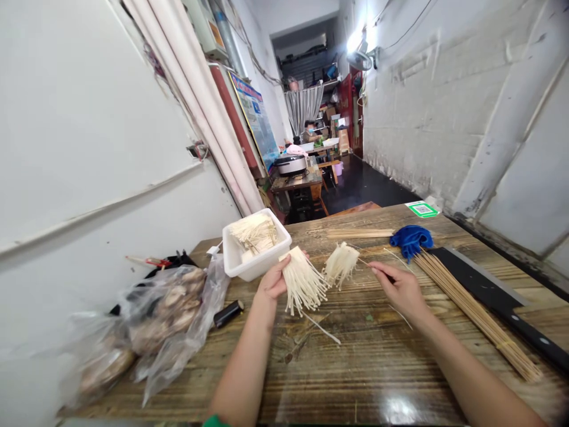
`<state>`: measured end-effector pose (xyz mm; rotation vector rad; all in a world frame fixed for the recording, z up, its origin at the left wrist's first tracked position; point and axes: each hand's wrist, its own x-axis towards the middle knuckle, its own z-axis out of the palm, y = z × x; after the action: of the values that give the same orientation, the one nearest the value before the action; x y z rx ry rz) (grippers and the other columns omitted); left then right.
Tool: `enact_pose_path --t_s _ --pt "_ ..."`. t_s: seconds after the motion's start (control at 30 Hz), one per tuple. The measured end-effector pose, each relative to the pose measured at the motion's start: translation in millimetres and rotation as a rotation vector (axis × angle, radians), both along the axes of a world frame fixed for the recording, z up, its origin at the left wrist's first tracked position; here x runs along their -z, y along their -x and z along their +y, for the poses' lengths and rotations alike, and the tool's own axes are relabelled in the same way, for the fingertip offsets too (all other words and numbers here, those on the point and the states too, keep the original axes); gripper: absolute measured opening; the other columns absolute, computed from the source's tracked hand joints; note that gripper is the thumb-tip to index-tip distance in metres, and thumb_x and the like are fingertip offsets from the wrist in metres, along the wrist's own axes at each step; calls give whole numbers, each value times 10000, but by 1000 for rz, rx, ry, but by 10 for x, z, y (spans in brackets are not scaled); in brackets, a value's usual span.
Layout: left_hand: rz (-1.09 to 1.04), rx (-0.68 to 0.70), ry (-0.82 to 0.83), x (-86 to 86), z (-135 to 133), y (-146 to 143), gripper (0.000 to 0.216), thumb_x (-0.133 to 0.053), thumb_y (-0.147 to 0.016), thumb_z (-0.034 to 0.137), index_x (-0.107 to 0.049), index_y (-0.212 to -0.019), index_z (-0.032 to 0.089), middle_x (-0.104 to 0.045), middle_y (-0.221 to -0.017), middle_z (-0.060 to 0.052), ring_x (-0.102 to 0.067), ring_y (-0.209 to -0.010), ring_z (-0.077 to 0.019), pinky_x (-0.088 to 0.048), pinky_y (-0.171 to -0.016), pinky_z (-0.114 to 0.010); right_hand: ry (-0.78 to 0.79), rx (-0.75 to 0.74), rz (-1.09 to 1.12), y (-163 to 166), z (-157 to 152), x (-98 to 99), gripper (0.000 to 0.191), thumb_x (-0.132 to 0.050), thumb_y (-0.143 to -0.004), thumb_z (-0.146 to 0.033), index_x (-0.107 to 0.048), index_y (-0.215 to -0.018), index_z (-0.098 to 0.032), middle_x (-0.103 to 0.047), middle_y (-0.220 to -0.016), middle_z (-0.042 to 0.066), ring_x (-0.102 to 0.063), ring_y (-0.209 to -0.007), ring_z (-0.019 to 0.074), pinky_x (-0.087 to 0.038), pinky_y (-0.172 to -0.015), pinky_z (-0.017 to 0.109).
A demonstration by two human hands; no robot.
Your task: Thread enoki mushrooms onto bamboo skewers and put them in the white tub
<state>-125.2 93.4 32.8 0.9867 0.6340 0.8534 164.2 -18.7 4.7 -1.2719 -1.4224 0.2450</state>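
My left hand (276, 279) grips a flat bunch of enoki mushrooms (304, 283) by its cut base, the thin stems fanning down and to the right. In my right hand (400, 290) a thin bamboo skewer (364, 263) is pinched between thumb and fingers, pointing left. At the skewer's tip is a second, smaller enoki bunch (341, 265); whether it is pierced or lies on the table behind, I cannot tell for certain. Behind my left hand stands a white plastic tub (243, 274) with more enoki mushrooms (255, 234) in it. A loose enoki strand (323, 330) lies on the wooden table (338, 379).
To the right lie a bundle of skewers (480, 314), a large black knife (502, 302) and a blue cloth (411, 240). More skewers (360, 233) lie at the back. Bags of brown mushrooms (173, 308) and a black cylinder (228, 314) are at left. A person (311, 133) sits far back.
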Motion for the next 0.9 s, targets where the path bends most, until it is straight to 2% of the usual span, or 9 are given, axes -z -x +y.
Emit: enact_pose_path --t_s 0.2,0.33,0.4,0.5,0.6,0.67,0.73,0.83,0.9 --pt "-34 33 138 275 -65 -138 435 -661 -772 359 -588 -1097 79 -654 -1118 -190 -581 -1124 -311 -526 -906 -421 19 -7 -6 10 -33 -76 239 -537 -844 -340 -728 -914 -216 -738 -932 43 -696 -863 204 -561 -798 323" --pt "-48 -45 174 245 -125 -171 392 -707 -740 331 -625 -1012 60 -679 -1039 -189 -617 -1058 -304 -540 -869 -398 25 21 -5 -3 -32 -61 237 -544 -843 -341 -728 -913 -209 -739 -926 47 -698 -851 205 -564 -780 320" --pt "-30 -177 69 152 -184 -158 402 -733 -721 339 -643 -996 60 -689 -1013 -175 -629 -1028 -298 -531 -874 -393 22 43 4 -20 -28 -46 235 -555 -839 -351 -729 -917 -212 -738 -929 48 -696 -847 209 -563 -783 330" --pt "81 -395 -211 -2 -283 -128 452 -737 -725 381 -657 -1060 89 -688 -1060 -143 -621 -1035 -278 -491 -924 -387 8 83 37 -52 -28 -52 248 -565 -838 -361 -726 -937 -201 -735 -949 59 -691 -867 214 -556 -809 349" --pt "257 -485 -396 -92 -350 -119 471 -744 -711 407 -672 -1084 128 -674 -1123 -120 -606 -1057 -261 -465 -941 -370 -10 129 90 -85 -30 -86 269 -561 -839 -371 -724 -955 -190 -732 -962 66 -686 -890 218 -549 -834 364" --pt "263 -472 -375 -118 -379 -129 476 -750 -698 418 -681 -1072 131 -687 -1090 -116 -623 -1017 -259 -481 -906 -365 -22 148 113 -104 -26 -101 274 -562 -835 -381 -726 -949 -195 -733 -955 63 -687 -890 222 -549 -839 371" --pt "176 -404 -278 -134 -406 -144 471 -753 -695 418 -687 -1054 120 -707 -1021 -117 -647 -955 -260 -501 -865 -369 -20 127 99 -121 -20 -103 270 -564 -832 -385 -730 -941 -201 -734 -952 60 -686 -896 224 -550 -838 369" --pt "87 -267 -163 -151 -443 -156 442 -762 -694 399 -700 -1018 104 -716 -971 -126 -659 -922 -268 -518 -837 -374 10 20 14 -139 -24 -100 255 -557 -845 -370 -731 -945 -211 -734 -954 50 -685 -900 218 -551 -824 349" --pt "92 -221 -163 -154 -461 -154 424 -761 -705 382 -702 -1022 106 -717 -970 -127 -658 -932 -266 -516 -844 -367 31 -62 -62 -142 -42 -111 242 -548 -856 -350 -729 -956 -224 -735 -951 40 -687 -885 209 -552 -811 334"
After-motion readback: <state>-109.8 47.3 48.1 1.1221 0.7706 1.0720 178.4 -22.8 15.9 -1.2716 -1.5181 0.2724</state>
